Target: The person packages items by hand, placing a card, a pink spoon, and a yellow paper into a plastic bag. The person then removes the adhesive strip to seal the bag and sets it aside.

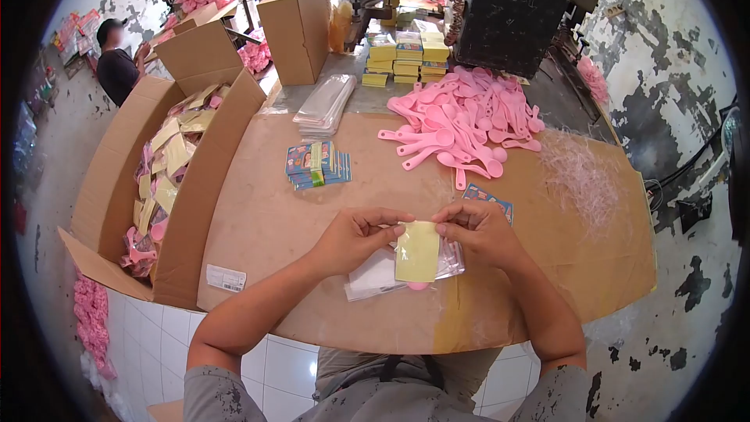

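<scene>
My left hand (363, 238) and my right hand (478, 233) pinch the two top corners of a small clear bag with a pale yellow card (416, 253) in it. A bit of pink shows below the card's lower edge. Under it, clear plastic bags (373, 275) lie on the cardboard-covered table. Past my right hand is a blue printed card (488, 202), partly hidden. A banded stack of blue cards (316, 165) lies beyond my left hand. Further back is a heap of pink spoons (469, 113).
An open carton (199, 211) of packed bags stands at the left. Behind are clear bags (324, 103), an upright box (295, 31), card stacks (408, 55) and a black machine (512, 12). Shredded strips (582, 176) lie at the right. Other people are in the background.
</scene>
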### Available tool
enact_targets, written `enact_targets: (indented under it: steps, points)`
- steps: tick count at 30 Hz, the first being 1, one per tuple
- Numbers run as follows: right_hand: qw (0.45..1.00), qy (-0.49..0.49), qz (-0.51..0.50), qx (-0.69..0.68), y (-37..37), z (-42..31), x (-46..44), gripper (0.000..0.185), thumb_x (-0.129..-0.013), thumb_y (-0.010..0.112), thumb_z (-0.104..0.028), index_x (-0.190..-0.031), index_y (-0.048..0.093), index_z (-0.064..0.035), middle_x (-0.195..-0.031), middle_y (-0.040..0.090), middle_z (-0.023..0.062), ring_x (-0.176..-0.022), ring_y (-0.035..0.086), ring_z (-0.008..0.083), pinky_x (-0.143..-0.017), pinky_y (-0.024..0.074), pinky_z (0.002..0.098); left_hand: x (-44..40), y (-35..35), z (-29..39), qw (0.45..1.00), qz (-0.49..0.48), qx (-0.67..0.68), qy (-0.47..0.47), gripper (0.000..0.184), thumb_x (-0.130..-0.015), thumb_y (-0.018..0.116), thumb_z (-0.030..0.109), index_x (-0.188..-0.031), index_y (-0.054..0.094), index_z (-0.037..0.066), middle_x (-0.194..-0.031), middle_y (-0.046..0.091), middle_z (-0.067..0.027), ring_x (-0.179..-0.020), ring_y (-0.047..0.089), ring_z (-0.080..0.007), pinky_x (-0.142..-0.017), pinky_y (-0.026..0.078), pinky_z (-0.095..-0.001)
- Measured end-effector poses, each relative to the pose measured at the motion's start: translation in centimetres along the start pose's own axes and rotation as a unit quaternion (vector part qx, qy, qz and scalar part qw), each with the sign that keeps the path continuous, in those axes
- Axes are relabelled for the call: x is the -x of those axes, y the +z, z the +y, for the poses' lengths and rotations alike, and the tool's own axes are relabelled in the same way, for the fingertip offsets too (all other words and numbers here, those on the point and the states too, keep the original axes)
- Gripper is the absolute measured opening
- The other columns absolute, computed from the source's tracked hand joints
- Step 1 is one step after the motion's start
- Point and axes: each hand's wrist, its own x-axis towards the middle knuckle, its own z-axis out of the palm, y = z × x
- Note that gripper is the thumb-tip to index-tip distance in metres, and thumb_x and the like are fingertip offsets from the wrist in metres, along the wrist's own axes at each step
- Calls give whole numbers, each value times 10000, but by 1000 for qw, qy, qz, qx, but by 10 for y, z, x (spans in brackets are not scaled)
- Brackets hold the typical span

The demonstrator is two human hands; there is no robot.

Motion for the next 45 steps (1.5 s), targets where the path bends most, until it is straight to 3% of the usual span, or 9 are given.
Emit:
enact_targets:
  steps: [8,11,14,22,28,31,35,38,45]
  points:
    - [998,-43,47,10,15,-2,1,294,-983,690,-34,-1263,626,27,-1032,690,41,-911,648,92,-815,535,265,0,1,-3,1000,21,-20,7,292,-1031,655,84,-1298,682,-29,-1114,756,-95,-961,720,-115,-847,602,-265]
    - [995,-52,-24,82,15,-12,6,348,-977,699,-34,-1303,595,29,-1059,703,57,-974,676,121,-866,540,274,0,-1,-2,999,35,-11,22,288,-1031,654,84,-1294,683,-29,-1128,751,-100,-970,719,-121,-848,606,-272]
    - [998,16,-43,33,8,1,2,318,-978,690,-24,-1283,622,34,-1003,693,31,-880,645,83,-787,522,259,0,-2,0,999,37,-9,38,312,-1032,652,81,-1324,656,-28,-1162,738,-111,-997,717,-129,-861,604,-276]
    - [998,-49,9,44,13,-11,5,256,-962,700,7,-1208,635,28,-1005,694,42,-894,655,96,-803,529,258,1,8,5,995,20,47,90,385,-1016,668,69,-1374,581,-44,-1136,733,-104,-1026,711,-134,-879,597,-282]
    - [997,-72,37,-18,10,-6,4,256,-983,673,-12,-1235,634,15,-1037,674,60,-960,664,139,-859,541,292,1,-9,10,999,14,28,31,372,-992,710,96,-1329,613,-30,-1109,736,-89,-1025,704,-121,-816,595,-279]
    - [997,-59,43,-5,1,0,3,253,-996,659,-33,-1244,637,12,-1044,670,62,-972,667,147,-878,543,301,5,-42,39,985,156,-27,63,381,-987,719,127,-1326,616,-10,-1145,736,-91,-1008,709,-122,-795,597,-286]
    - [998,-34,47,10,-3,-1,1,242,-1005,645,-53,-1240,645,7,-1027,672,59,-941,663,145,-862,539,299,5,-111,67,866,333,188,322,661,-1079,486,424,-1541,389,-39,-1579,436,-224,-1484,424,-273,-1167,437,-437]
    - [997,-49,33,41,0,2,-1,221,-1009,633,-52,-1220,656,9,-1024,676,60,-928,662,139,-845,533,299,15,-115,71,857,82,405,307,893,-1049,334,634,-1601,231,-60,-1701,203,-219,-1580,227,-309,-1277,236,-494]
    - [917,-194,74,341,16,-9,1,307,-915,727,-72,-1208,669,-4,-1130,686,107,-1014,659,231,-896,511,364,14,-50,68,877,-98,434,181,1121,-928,281,847,-1640,148,-8,-1728,97,-207,-1607,108,-317,-1297,106,-520]
